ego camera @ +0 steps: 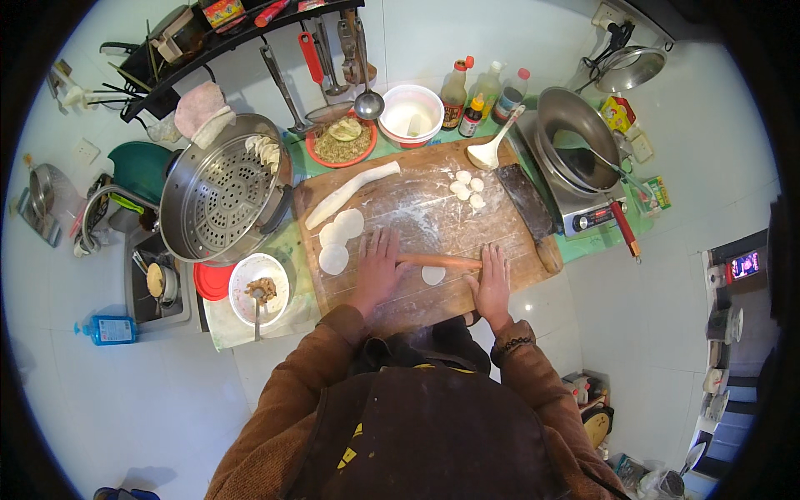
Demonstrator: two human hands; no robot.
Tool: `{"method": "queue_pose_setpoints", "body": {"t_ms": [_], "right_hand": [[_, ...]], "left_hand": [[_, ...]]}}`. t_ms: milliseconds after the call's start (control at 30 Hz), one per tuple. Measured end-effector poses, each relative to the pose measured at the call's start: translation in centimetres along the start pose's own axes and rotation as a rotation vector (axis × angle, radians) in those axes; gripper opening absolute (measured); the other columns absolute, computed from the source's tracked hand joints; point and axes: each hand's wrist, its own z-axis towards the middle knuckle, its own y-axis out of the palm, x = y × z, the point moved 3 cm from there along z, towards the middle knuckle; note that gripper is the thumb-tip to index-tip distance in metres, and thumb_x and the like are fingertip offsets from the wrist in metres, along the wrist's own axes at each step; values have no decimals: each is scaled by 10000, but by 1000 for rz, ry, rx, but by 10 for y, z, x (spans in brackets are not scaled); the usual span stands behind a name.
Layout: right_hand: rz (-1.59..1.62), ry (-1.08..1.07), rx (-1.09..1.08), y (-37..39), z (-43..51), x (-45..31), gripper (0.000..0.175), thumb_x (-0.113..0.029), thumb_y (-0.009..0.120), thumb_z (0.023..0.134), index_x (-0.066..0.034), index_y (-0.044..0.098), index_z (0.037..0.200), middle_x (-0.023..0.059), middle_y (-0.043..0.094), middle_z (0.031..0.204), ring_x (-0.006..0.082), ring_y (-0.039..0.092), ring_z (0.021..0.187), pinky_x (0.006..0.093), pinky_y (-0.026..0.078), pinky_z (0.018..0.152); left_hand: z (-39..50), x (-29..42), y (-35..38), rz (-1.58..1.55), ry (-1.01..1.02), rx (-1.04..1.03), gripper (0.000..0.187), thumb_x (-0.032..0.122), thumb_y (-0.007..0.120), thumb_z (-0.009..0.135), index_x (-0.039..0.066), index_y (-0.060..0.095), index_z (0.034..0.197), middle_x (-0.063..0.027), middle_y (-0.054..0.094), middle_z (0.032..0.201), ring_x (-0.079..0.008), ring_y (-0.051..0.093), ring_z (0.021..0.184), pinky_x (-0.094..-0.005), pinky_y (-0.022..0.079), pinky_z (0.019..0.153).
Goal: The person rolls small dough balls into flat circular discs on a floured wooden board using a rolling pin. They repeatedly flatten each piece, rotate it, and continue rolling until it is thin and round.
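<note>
A thin wooden rolling pin (439, 260) lies across the floured wooden board (400, 306). My left hand (379, 262) presses on its left end and my right hand (494, 275) on its right end, palms down, fingers stretched forward. Under the pin, between the hands, a round dough wrapper (433, 275) shows its near half. Three rolled wrappers (334, 259) lie just left of my left hand, some overlapping. Behind them stretches a long dough roll (353, 190). Several small dough pieces (463, 177) sit in a cluster toward the back right of the board.
A cleaver (525, 200) and a ladle of flour (490, 153) lie along the board's right side. A steamer pot (219, 194) with dumplings and a bowl of filling (257, 312) stand left. Sauce bottles (455, 94) are behind; a wok (578, 137) sits on the cooker at right.
</note>
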Motion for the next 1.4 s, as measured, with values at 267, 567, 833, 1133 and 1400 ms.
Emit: {"method": "queue_pose_setpoints", "body": {"t_ms": [267, 567, 833, 1133, 1400], "right_hand": [[84, -7, -17, -17, -50, -10, 893, -286, 762, 883, -27, 289, 1595, 225, 276, 1657, 442, 231, 1540, 565, 210, 1241], [37, -51, 18, -6, -7, -3, 835, -329, 710, 925, -4, 307, 1581, 213, 303, 1647, 434, 241, 1536, 567, 214, 1235], [60, -13, -22, -7, -22, 3, 828, -342, 709, 923, -4, 326, 1574, 214, 316, 1641, 429, 249, 1535, 568, 210, 1235], [107, -93, 25, -22, -27, -9, 865, -248, 760, 883, 2, 311, 1578, 224, 297, 1647, 439, 235, 1536, 549, 220, 1240], [83, -80, 14, -6, 4, 5, 849, -248, 750, 887, 5, 316, 1572, 229, 321, 1631, 436, 241, 1535, 537, 232, 1239]], "left_hand": [[-75, 11, -6, -16, 94, -100, 839, 431, 684, 922, 52, 335, 1584, -192, 326, 1640, -371, 296, 1521, -631, 212, 1208], [-30, 4, -4, -45, -18, 22, 829, 442, 650, 946, -5, 334, 1569, -234, 323, 1631, -393, 285, 1523, -578, 209, 1235], [-45, 9, -7, -1, 44, -10, 827, 435, 654, 941, -2, 338, 1567, -234, 320, 1632, -395, 288, 1521, -589, 194, 1235], [-63, 6, -2, -6, 50, -49, 828, 420, 658, 936, -7, 333, 1566, -235, 328, 1626, -403, 296, 1514, -568, 194, 1243], [-20, 2, -4, -33, -23, 17, 782, 410, 627, 967, -17, 343, 1557, -233, 352, 1613, -409, 308, 1505, -558, 200, 1244]]}}
